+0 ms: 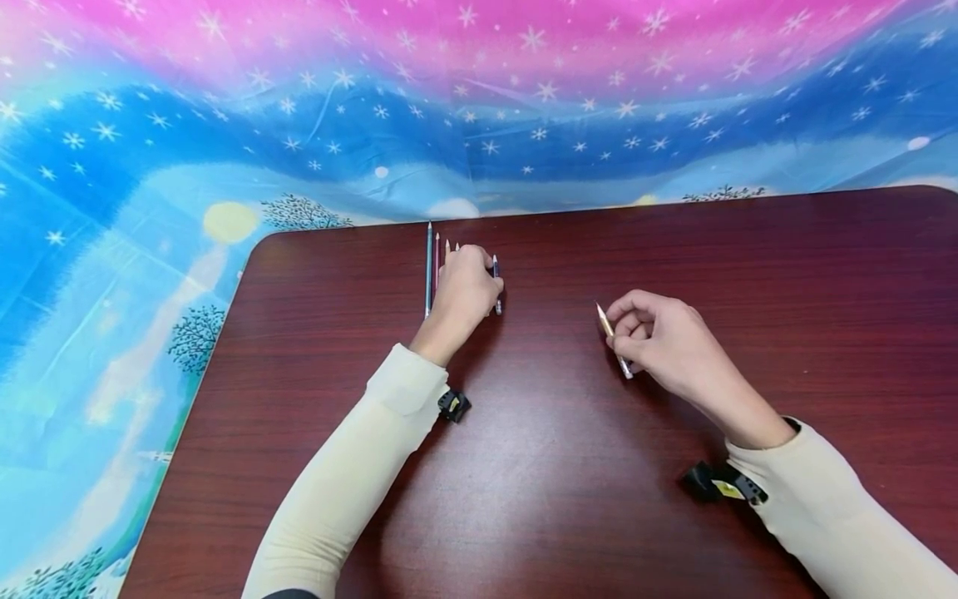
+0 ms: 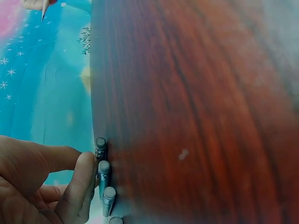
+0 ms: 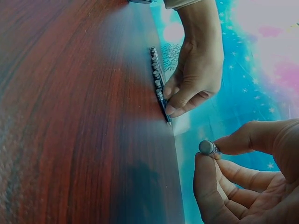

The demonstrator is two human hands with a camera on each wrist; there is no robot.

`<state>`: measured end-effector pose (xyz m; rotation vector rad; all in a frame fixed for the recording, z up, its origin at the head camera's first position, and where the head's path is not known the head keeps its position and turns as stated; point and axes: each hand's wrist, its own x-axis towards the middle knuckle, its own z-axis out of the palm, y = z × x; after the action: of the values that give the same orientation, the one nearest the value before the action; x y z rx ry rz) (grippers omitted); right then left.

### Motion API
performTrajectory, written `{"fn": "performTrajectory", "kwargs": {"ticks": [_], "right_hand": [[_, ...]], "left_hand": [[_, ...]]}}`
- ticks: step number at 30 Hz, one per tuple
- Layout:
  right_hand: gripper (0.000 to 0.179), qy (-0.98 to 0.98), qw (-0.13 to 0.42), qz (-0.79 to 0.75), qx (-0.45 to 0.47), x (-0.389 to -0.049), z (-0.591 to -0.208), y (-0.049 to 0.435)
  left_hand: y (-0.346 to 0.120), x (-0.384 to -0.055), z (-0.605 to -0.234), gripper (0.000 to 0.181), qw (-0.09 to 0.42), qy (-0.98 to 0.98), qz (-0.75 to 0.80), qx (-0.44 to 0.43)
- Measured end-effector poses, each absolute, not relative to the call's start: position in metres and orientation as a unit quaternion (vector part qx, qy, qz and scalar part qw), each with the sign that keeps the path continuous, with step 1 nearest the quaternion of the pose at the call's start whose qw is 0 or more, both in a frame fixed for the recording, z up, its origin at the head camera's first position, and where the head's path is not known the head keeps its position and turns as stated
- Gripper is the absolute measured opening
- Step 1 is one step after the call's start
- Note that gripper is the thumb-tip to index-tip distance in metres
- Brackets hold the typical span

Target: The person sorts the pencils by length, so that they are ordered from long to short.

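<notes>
On the far left part of the table, my left hand (image 1: 466, 283) pinches a dark pencil (image 1: 497, 293) between thumb and fingers at the right end of a row. Beside it lie several pencils, among them a teal one (image 1: 429, 270) and a dark red one (image 1: 437, 258); the hand covers part of the row. Their blunt ends (image 2: 108, 198) line up in the left wrist view. Farther right, my right hand (image 1: 666, 337) holds a gold-coloured pencil (image 1: 604, 321) by thumb and fingertips, point facing away. Its round grey end (image 3: 206, 147) shows in the right wrist view.
The dark reddish wooden table (image 1: 524, 482) reaches back to a pink and blue snowflake cloth (image 1: 479, 108). That cloth also hangs past the left edge. Small black cameras (image 1: 453, 405) sit on both wrists, below the cream sleeves (image 1: 374, 466).
</notes>
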<state>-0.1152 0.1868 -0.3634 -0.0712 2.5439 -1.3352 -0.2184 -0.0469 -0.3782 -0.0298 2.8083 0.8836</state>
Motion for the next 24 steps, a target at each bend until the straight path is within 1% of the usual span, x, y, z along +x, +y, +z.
{"fn": "performTrajectory", "kwargs": {"ticks": [12,18,24], "right_hand": [[0.021,0.867,0.140,-0.478,-0.025,-0.121,-0.366,0.183],[0.024,0.855,0.148,-0.496,-0.020,-0.124,-0.370,0.180],[0.023,0.837,0.158,-0.524,-0.015,-0.130,-0.371,0.174]], "left_hand": [[-0.048,-0.218,-0.379,0.030,0.105,0.943,0.315,-0.021],[-0.049,-0.218,-0.379,0.030,0.109,0.938,0.328,-0.030],[-0.050,-0.217,-0.380,0.030,0.108,0.935,0.336,-0.029]]}}
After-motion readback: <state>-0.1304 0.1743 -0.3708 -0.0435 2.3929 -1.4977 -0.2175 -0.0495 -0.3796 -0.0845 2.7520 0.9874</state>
